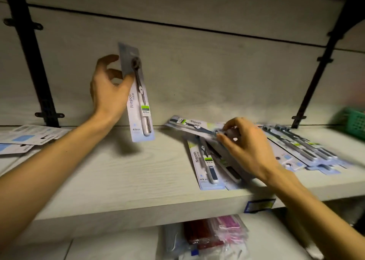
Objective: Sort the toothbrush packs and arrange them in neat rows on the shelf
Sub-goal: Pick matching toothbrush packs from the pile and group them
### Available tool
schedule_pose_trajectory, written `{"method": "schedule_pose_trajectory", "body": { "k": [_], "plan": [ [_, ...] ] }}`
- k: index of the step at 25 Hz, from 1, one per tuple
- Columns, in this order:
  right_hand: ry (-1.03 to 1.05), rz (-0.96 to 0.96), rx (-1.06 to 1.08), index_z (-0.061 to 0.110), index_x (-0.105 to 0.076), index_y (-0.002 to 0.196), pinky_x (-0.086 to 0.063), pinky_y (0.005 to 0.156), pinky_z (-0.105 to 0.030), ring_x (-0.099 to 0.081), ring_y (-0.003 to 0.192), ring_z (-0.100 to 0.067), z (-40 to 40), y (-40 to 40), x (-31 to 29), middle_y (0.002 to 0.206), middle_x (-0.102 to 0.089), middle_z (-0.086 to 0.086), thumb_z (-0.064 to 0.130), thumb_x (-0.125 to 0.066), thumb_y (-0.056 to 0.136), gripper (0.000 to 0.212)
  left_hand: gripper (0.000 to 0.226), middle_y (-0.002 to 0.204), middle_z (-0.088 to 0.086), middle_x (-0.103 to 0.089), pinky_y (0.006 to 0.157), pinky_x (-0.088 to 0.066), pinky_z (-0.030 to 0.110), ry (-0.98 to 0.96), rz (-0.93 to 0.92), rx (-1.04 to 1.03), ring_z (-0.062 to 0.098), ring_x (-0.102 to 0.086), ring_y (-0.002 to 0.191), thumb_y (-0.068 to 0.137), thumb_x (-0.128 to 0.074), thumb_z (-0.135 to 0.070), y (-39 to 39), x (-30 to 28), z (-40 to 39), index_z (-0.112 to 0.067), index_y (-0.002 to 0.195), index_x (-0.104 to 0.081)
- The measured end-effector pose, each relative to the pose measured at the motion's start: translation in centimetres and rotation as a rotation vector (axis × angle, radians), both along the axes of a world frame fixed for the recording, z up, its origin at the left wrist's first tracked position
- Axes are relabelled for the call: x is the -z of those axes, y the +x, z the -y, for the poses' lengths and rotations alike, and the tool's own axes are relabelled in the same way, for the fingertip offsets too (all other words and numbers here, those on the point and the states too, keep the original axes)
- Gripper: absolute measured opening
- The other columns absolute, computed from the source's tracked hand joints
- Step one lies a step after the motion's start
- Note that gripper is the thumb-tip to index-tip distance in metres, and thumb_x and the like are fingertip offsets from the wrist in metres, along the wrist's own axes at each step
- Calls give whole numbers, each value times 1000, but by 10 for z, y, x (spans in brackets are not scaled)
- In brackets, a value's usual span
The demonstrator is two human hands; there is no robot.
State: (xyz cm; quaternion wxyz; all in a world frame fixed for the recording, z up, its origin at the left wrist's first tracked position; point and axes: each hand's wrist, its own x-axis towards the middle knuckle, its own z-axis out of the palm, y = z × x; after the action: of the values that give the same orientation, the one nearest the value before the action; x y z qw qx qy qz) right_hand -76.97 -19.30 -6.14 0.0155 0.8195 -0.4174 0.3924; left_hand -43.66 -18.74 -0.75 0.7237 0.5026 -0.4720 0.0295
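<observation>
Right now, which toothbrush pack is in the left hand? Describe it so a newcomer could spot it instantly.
Start at the pale wood-grain shelf and look above its bare middle stretch. There the left hand pinches the upper end of a long white-and-blue Niepoth toothbrush pack. It alone hangs upright in the air; every other pack lies on the shelf or tilts low under the right hand.

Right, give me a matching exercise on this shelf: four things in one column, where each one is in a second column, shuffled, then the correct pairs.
Column one:
1. upright toothbrush pack
2. tilted toothbrush pack
3. green basket
4. blue label

Column two:
A. far right of the shelf
B. lifted by the right hand
C. stuck on the shelf's front edge
D. held up by the left hand

Pairs: 1-D, 2-B, 3-A, 4-C
</observation>
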Motion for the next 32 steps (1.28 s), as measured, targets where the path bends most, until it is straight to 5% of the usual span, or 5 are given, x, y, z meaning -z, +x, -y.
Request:
{"method": "schedule_pose_trajectory", "body": {
  "k": [4,14,23,28,32],
  "plan": [
    [-188,-349,289,25,-58,92,-48,52,-31,-63,64,-22,-30,6,14,90,-63,6,61,-51,90,36,57,99,26,-65,52,-53,29,327,-70,272,15,-65,63,92,-68,-7,-26,25,2,-11,143,-42],
    [-23,-292,22,25,-57,128,-45,95,-37,-54,118,-20,-42,43,5,122,-65,3,59,-52,88,52,47,86,8,-73,43,-52,22,539,-281,463,10,-66,49,93,-68,-7,-25,44,-18,-8,136,-47],
    [26,-310,-192,21,-44,132,-45,76,-39,-62,95,-31,-17,136,4,111,-62,-6,58,-52,90,56,30,98,14,-74,52,-60,31,440,-391,355,15,-72,60,95,-69,-20,-12,45,-32,-11,120,-56],
    [121,-231,-230,18,-52,121,-32,66,-33,-60,94,-34,0,166,3,106,-60,-9,49,-57,89,45,29,121,-3,-70,91,-50,34,626,513,-433,19,-65,109,91,-60,-28,51,56,-70,-25,119,-69],
    [119,-179,-275,20,-50,131,-39,74,-36,-57,106,-33,1,175,13,116,-61,-9,46,-56,90,50,53,150,3,-50,110,-37,38,1004,796,-458,26,-46,136,90,-64,-42,90,76,-98,-24,139,-58]
  ]
}}
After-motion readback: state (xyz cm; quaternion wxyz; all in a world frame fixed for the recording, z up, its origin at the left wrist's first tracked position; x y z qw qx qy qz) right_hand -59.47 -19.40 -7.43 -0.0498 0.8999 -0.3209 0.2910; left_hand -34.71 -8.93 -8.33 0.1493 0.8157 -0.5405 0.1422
